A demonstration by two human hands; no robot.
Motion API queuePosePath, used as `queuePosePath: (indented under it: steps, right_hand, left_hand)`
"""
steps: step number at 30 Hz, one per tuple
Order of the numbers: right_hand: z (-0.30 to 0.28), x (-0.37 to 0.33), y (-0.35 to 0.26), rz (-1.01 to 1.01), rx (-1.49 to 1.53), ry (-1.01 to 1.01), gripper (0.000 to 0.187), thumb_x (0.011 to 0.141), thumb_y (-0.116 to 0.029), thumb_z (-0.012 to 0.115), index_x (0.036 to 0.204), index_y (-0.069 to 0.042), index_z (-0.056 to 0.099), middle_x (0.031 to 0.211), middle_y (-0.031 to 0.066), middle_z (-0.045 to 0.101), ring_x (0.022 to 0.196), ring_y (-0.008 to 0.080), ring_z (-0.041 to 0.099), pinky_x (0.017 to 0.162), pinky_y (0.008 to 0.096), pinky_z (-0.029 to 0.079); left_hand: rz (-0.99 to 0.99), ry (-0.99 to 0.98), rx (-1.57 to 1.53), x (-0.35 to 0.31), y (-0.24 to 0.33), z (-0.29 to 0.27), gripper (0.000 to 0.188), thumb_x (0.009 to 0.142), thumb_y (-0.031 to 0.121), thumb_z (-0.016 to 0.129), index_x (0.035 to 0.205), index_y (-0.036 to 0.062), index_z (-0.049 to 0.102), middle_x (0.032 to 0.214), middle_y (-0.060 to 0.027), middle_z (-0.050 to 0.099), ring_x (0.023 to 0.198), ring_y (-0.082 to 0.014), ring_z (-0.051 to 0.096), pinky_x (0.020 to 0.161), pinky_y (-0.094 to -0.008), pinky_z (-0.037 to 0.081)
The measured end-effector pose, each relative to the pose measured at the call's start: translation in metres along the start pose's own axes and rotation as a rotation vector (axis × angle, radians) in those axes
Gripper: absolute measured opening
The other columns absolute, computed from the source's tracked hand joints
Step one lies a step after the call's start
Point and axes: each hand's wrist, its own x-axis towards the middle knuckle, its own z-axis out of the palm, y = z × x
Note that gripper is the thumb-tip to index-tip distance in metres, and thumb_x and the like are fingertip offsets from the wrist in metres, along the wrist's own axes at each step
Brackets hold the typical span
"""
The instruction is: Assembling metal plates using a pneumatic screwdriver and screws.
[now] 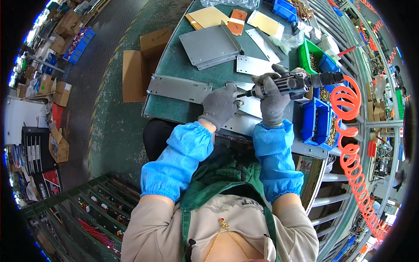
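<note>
My right hand [271, 98], in a grey glove, is closed round a black-and-silver pneumatic screwdriver [288, 84] held on its side. An orange coiled air hose [345, 105] runs from its rear end. The bit points left, close to the fingers of my left hand [220, 105]. That gloved hand is closed at the edge of a bent sheet-metal part [249, 104]; what its fingertips hold is hidden. Left of it a long silver metal plate [179, 88] with holes lies on the green-topped table [168, 109].
Larger metal panels [209, 46] lie stacked farther back, near cardboard sheets [207, 18] and an orange card [237, 22]. Green [308, 56] and blue bins [316, 122] with small fasteners stand at the right. An open cardboard box [133, 74] sits beyond the table's left edge.
</note>
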Motion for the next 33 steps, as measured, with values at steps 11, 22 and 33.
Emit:
queuePosePath:
  steps: [11,22,33]
  right_hand:
    - [0.018,0.025,0.011,-0.092,-0.355,-0.217,0.032,0.073,-0.003,0.069,0.102,0.000,0.058,0.078,0.0068,0.065,0.067,0.0115,0.061,0.060,0.0248,0.050]
    - [0.021,0.030,0.008,-0.184,-0.380,-0.259,0.027,0.070,-0.002,0.071,0.096,0.000,0.061,0.078,0.0034,0.063,0.069,0.0100,0.060,0.064,0.0235,0.049]
    - [0.004,-0.010,-0.050,-0.295,0.174,-0.154,0.048,0.079,-0.009,0.060,0.122,0.001,0.042,0.073,0.0131,0.059,0.061,0.0171,0.058,0.073,0.0438,0.054]
  left_hand:
    - [0.166,-0.219,0.186,-0.008,0.003,-0.004,0.047,0.086,0.047,0.053,0.118,0.0141,0.061,0.083,-0.0138,0.065,0.079,-0.0315,0.064,0.067,-0.0436,0.050]
    - [0.160,-0.242,0.152,-0.009,0.008,-0.007,0.046,0.086,0.044,0.055,0.119,0.0131,0.060,0.084,-0.0127,0.066,0.081,-0.0305,0.064,0.068,-0.0438,0.050]
    - [-0.346,-0.290,-1.815,-0.024,-0.021,-0.017,0.039,0.082,-0.008,0.041,0.120,-0.0101,0.048,0.111,-0.0206,0.056,0.100,-0.0269,0.060,0.093,-0.0318,0.052]
